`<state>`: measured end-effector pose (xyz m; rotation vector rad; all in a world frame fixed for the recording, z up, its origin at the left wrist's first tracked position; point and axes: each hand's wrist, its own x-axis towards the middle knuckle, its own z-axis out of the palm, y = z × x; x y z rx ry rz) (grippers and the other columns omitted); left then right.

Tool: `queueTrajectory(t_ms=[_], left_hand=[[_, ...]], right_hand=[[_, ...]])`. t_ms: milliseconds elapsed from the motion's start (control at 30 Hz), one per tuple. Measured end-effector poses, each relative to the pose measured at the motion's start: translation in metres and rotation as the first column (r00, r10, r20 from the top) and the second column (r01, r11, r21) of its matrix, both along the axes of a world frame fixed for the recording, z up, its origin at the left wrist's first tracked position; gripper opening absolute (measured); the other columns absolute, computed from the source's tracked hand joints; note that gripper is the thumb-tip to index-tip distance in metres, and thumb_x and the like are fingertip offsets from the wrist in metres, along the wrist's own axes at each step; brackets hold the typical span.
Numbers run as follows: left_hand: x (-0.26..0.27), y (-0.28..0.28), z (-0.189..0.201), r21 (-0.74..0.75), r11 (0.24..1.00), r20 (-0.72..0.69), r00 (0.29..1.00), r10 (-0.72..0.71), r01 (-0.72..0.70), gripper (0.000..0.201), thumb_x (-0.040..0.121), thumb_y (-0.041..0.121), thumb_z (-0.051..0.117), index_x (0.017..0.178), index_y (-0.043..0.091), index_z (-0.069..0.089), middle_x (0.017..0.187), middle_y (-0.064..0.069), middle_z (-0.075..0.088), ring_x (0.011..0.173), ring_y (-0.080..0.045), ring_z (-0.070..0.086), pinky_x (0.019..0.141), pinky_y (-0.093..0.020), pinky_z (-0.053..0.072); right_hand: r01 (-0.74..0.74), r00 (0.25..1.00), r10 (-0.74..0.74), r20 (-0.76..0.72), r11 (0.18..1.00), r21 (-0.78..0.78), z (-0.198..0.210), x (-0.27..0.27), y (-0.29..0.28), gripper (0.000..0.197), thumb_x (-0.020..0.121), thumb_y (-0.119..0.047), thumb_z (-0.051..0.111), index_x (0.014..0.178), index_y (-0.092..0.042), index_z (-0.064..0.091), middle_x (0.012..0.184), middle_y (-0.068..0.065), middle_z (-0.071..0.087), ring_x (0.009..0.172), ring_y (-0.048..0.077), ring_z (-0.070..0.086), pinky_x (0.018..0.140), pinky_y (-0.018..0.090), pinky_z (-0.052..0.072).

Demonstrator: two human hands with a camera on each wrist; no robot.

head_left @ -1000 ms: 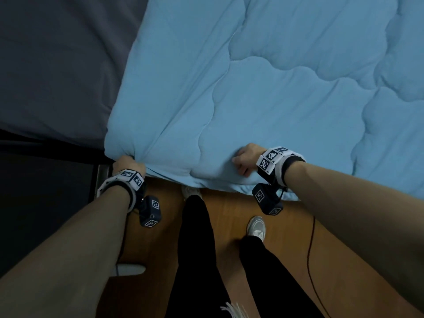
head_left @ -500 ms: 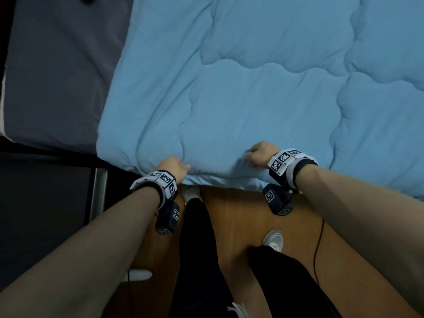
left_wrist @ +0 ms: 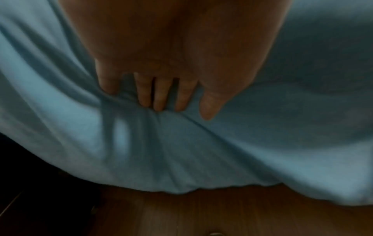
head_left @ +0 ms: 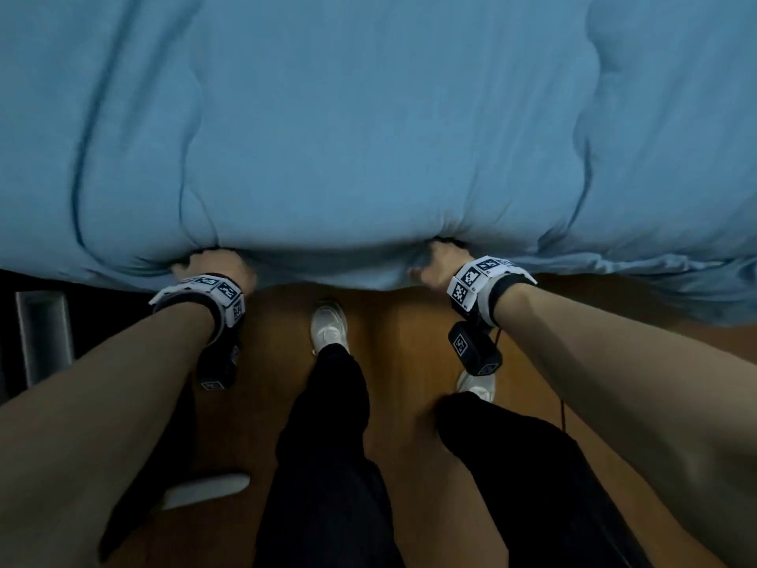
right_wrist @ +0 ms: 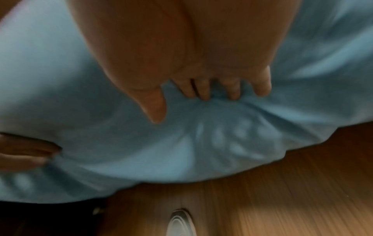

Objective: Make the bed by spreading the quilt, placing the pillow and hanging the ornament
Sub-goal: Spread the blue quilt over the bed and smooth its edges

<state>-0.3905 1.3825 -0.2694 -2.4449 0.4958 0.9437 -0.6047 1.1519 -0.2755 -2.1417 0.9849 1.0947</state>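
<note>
Nearest: wooden floor (head_left: 409, 403) under the person, one white shoe (head_left: 329, 327) between the two wrists, pointed at the bed. Stance square to the edge, likely so both arms can pull evenly.

Left hand (head_left: 213, 266) and right hand (head_left: 440, 262) are apart, each clamped on the near hem of the blue quilt (head_left: 368, 137). Left wrist view: fingers (left_wrist: 160, 95) curled into a bunched fold, thumb alongside. Right wrist view: same grip mirrored, fingers (right_wrist: 203, 91) dug into gathered cloth, creases fanning from the pinch. Two spaced grips spread the load, so the hem should move as one straight line rather than skew.

Between the hands the hem sags slightly and overhangs the floor. Beyond the hands the quilt lies over the bed, puffy panels, long crease running away on the left-hand side. Both wrist views are motion-blurred, so probably mid-tug, can't confirm.

Judgement: still on the spreading step. Pillow and ornament not in view.
</note>
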Motion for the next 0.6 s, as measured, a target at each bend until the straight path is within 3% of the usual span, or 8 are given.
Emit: queueTrajectory(t_ms=[67,133,233,333,400,500,600], left_hand=[[0.012,0.010,-0.023,0.032,0.999,-0.025,1.000,-0.005,0.005,0.033,0.091,0.039,0.050,0.101,0.009,0.061,0.119,-0.019,0.060,0.113,-0.038,0.055,0.105,-0.052,0.034],[0.016,0.022,-0.037,0.052,0.999,-0.051,0.999,0.016,-0.014,0.032,0.092,0.040,0.050,0.093,0.009,0.056,0.113,-0.018,0.061,0.111,-0.038,0.056,0.106,-0.058,0.033],[0.000,0.034,-0.034,0.032,0.999,-0.121,0.992,-0.024,0.028,0.046,0.089,0.048,0.053,0.114,0.010,0.060,0.123,-0.017,0.061,0.115,-0.039,0.057,0.102,-0.058,0.039],[-0.017,0.040,-0.013,-0.059,0.998,-0.292,0.956,0.002,-0.020,0.040,0.091,0.043,0.055,0.119,0.016,0.065,0.124,-0.015,0.064,0.110,-0.036,0.062,0.091,-0.041,0.051],[-0.005,0.046,0.002,-0.089,0.995,-0.222,0.975,0.020,-0.041,0.042,0.089,0.047,0.054,0.112,0.014,0.067,0.118,-0.017,0.066,0.105,-0.037,0.063,0.088,-0.042,0.053],[0.036,0.062,0.014,-0.077,0.997,-0.043,0.999,-0.011,0.007,0.044,0.092,0.042,0.050,0.114,0.007,0.065,0.122,-0.020,0.063,0.111,-0.038,0.060,0.093,-0.047,0.046],[0.063,0.073,0.008,-0.037,0.998,0.013,0.999,-0.053,0.053,0.042,0.091,0.039,0.052,0.124,0.014,0.061,0.132,-0.016,0.059,0.118,-0.038,0.056,0.097,-0.051,0.044]], right_hand=[[0.017,0.999,-0.016,-0.038,0.999,0.028,-0.027,0.006,0.004,0.061,0.093,-0.052,0.050,0.133,-0.006,0.050,0.135,0.014,0.056,0.120,0.035,0.056,0.096,0.038,0.047],[0.057,0.996,-0.054,-0.065,0.997,0.044,-0.042,0.013,0.007,0.066,0.095,-0.051,0.047,0.143,-0.007,0.041,0.149,0.018,0.043,0.133,0.035,0.045,0.106,0.039,0.039],[0.102,0.989,-0.095,-0.114,0.993,0.056,-0.035,0.006,0.014,0.071,0.094,-0.050,0.051,0.148,-0.007,0.033,0.155,0.015,0.035,0.140,0.034,0.037,0.113,0.039,0.032],[0.056,0.997,-0.044,-0.066,0.982,0.180,0.005,-0.009,0.036,0.069,0.095,-0.042,0.055,0.153,-0.021,0.024,0.157,0.009,0.034,0.141,0.030,0.039,0.111,0.035,0.036],[-0.047,0.997,0.032,0.063,0.967,0.251,0.031,-0.003,0.053,0.068,0.094,-0.039,0.056,0.153,-0.027,0.023,0.155,0.009,0.037,0.140,0.029,0.040,0.111,0.033,0.036],[-0.115,0.962,0.047,0.270,0.963,0.243,0.046,0.040,0.069,0.068,0.092,-0.039,0.058,0.151,-0.021,0.030,0.154,0.009,0.039,0.141,0.028,0.038,0.115,0.034,0.032],[-0.123,0.981,0.087,0.176,0.970,0.208,0.028,0.087,0.075,0.061,0.094,-0.039,0.055,0.146,-0.014,0.038,0.151,0.012,0.042,0.138,0.029,0.041,0.112,0.034,0.033]])
